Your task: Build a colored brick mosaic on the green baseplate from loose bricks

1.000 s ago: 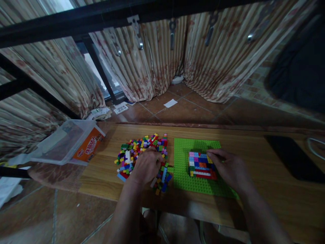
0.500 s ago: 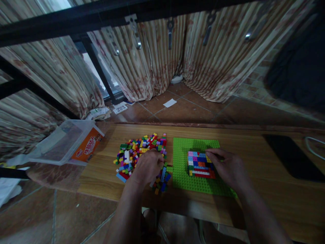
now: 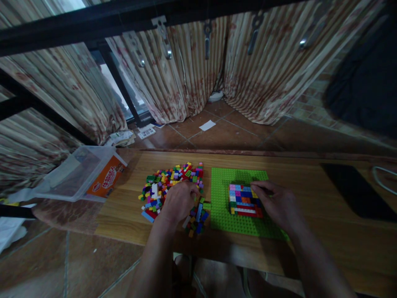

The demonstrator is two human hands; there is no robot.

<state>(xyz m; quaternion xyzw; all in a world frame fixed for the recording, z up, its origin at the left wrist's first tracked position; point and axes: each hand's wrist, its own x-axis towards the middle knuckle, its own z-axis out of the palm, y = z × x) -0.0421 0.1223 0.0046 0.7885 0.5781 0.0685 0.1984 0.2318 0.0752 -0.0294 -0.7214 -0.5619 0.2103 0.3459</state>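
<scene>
Striped, patterned fabric forms the curtains (image 3: pixel 198 70), beyond the fingers of both hands. A wooden tabletop (image 3: pixel 310 176) extends beneath all the fingers. The clear plastic bin (image 3: pixel 62 182), orange-labelled, stands well to the left of the left fingers. A green studded baseplate (image 3: pixel 221 219) lies under the right fingers; the flat black slab (image 3: pixel 356 190) is well to their right. The loose brick pile (image 3: pixel 173 176), multicoloured, spreads around and beneath the left fingers. The left hand (image 3: pixel 180 200) has its fingers curled, thumb near forefinger; whether they grip a brick cannot be told. The right hand (image 3: pixel 277 203) has thumb and forefinger brought close at the upper right corner of the brick build (image 3: pixel 243 200), which sits on the baseplate, just left of these fingertips; any piece between them cannot be made out. A long light-blue brick (image 3: pixel 199 212) lies just nearer the wearer than the left fingertips.
</scene>
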